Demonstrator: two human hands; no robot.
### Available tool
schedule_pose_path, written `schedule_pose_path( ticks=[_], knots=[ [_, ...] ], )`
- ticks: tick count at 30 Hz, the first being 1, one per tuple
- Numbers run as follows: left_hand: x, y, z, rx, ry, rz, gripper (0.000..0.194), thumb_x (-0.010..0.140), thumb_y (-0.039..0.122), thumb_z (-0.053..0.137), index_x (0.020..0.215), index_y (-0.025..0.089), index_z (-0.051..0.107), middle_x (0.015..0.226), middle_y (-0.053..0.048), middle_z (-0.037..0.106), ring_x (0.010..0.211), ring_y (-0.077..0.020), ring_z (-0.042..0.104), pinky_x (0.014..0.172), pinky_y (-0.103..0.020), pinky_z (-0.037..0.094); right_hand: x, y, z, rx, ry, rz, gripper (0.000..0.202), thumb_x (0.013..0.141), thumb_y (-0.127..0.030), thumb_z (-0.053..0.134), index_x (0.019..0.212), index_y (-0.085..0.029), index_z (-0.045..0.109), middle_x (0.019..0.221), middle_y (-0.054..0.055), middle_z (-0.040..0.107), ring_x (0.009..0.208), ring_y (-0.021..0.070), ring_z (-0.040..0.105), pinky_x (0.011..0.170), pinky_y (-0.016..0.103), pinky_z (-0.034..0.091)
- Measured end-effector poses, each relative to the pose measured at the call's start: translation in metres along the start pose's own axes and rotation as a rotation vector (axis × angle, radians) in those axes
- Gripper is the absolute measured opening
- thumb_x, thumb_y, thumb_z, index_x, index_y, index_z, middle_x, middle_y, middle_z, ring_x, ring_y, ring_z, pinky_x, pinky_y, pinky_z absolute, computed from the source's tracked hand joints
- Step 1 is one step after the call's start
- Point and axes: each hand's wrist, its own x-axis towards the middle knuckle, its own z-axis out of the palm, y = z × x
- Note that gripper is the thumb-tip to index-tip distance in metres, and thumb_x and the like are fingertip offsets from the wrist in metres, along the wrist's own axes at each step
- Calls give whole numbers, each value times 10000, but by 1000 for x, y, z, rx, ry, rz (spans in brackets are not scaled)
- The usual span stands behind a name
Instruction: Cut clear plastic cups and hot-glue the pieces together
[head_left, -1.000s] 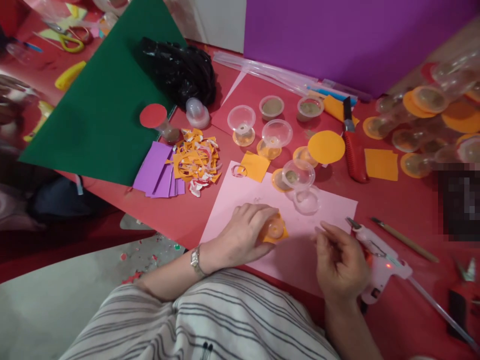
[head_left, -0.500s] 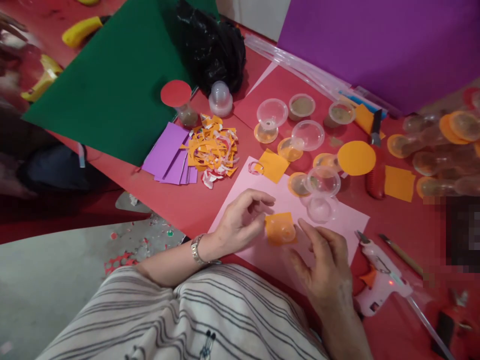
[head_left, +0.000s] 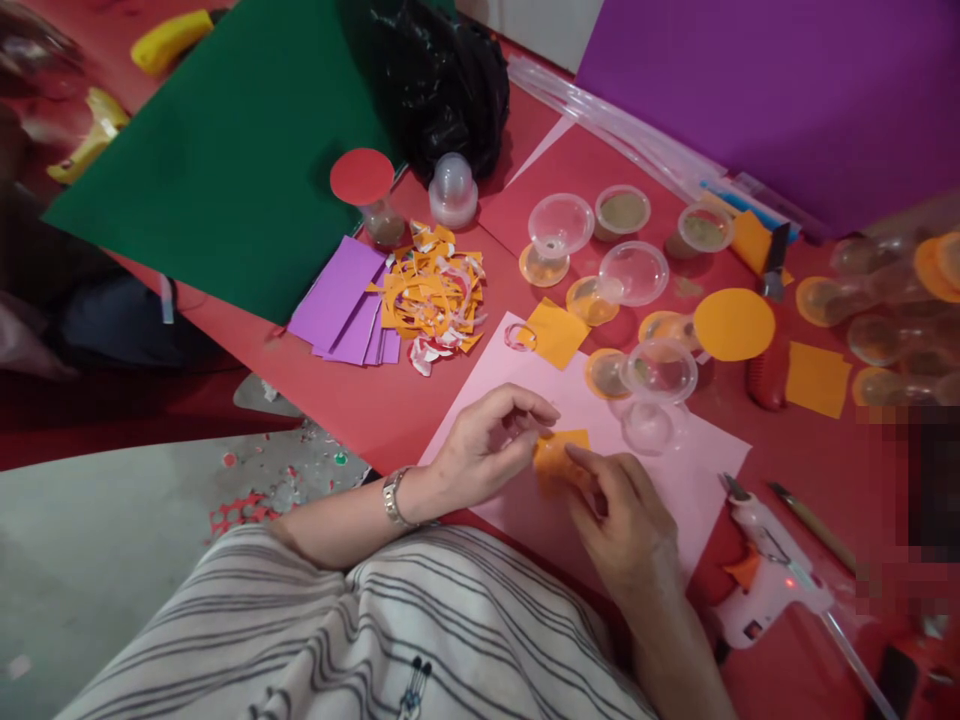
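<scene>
A small orange paper square [head_left: 564, 438] is between my hands over the pink sheet [head_left: 517, 510], with a clear plastic cup on it mostly hidden by my fingers. My left hand [head_left: 491, 440], wearing a metal watch [head_left: 394, 497], has its thumb at the square's left edge, the index finger arched above and the other fingers curled. From the right, my right hand [head_left: 622, 510] closes index finger and thumb around the cup. Just beyond lie clear cups [head_left: 660, 372] and an orange disc [head_left: 735, 325].
A glue gun [head_left: 776, 570] with its red light on lies at the right, beside a brown-handled tool [head_left: 810, 520]. Orange paper scraps [head_left: 435, 300] and purple cards [head_left: 341, 295] sit at the left. Further back are a green sheet [head_left: 225, 170] and a black bag [head_left: 442, 90].
My right hand has moved left and closed its fingers over the cup on the orange square. My left hand stays by the square's edge. The view has shifted slightly.
</scene>
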Motion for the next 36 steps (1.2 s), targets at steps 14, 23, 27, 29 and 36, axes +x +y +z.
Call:
schedule_pose_path(
  ticks=[14, 23, 27, 29, 36],
  knots=[
    [2, -2, 1, 54, 37, 76, 207, 805, 71, 525, 976, 162, 599, 898, -38, 642, 781, -112, 640, 716, -239, 527, 2, -4, 2, 81, 19, 63, 251, 987, -363, 499, 1118, -191, 627, 773, 23, 585, 601, 156, 570, 552, 266, 513],
    [3, -4, 1, 91, 66, 68, 172, 795, 96, 541, 946, 162, 589, 899, -48, 640, 773, -121, 619, 697, -247, 524, -6, 17, -15, 201, 44, 104, 411, 886, -325, 646, 1285, -244, 588, 943, 43, 599, 725, 159, 595, 623, 293, 560],
    [5, -2, 2, 82, 56, 86, 164, 814, 86, 532, 951, 159, 585, 884, -38, 628, 774, -111, 628, 704, -232, 533, -2, 14, -11, 158, -26, -65, 478, 904, -212, 551, 1377, -254, 497, 1221, 124, 575, 1103, 257, 595, 851, 406, 565],
    [5, 0, 2, 55, 58, 76, 140, 834, 96, 524, 946, 158, 581, 873, -33, 620, 766, -107, 630, 704, -231, 538, -1, 13, -8, 150, -25, -112, 482, 908, -159, 506, 1380, -254, 484, 1199, 114, 603, 1095, 251, 603, 889, 418, 549],
    [6, 1, 1, -47, 66, 6, 114, 848, 112, 534, 942, 164, 572, 886, -30, 610, 744, -98, 625, 672, -222, 542, -3, 9, -4, 150, 8, -29, 334, 907, -206, 541, 1239, -249, 559, 1028, 81, 614, 932, 229, 637, 791, 378, 573]
  ],
)
